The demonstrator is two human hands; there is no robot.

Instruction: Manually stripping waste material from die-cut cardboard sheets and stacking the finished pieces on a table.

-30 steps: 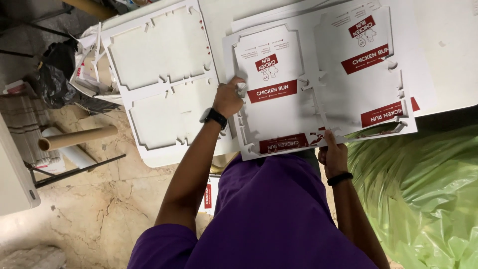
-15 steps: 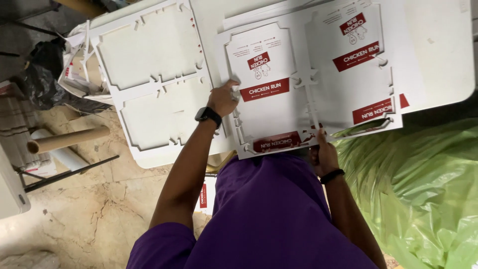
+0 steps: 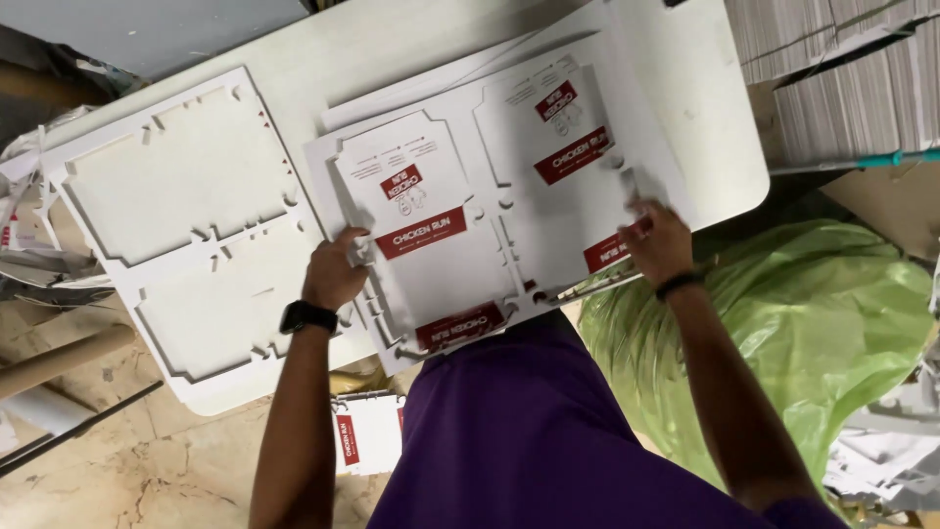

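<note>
Since half a second ago my right hand [image 3: 658, 240] has slid out along the near edge of the printed carton sheet [image 3: 490, 245] to its right corner, and the view has closed in on the table [image 3: 715, 147]. From my remote seat I see that hand lying flat on the corner, fingers spread and lightly curled over the edge, pressing more than pinching. My left hand [image 3: 335, 271] grips the opposite edge, thumb on top and fingers tucked beneath, as far as I can tell. The sheet lies between the two hands on top of a stack of like sheets, held at both sides, I judge, so it keeps square to the pile. Just left of my left hand sits a plain die-cut blank stack [image 3: 186, 235], unprinted side up. Right of my right hand bulges a green plastic bag [image 3: 822, 323].
</note>
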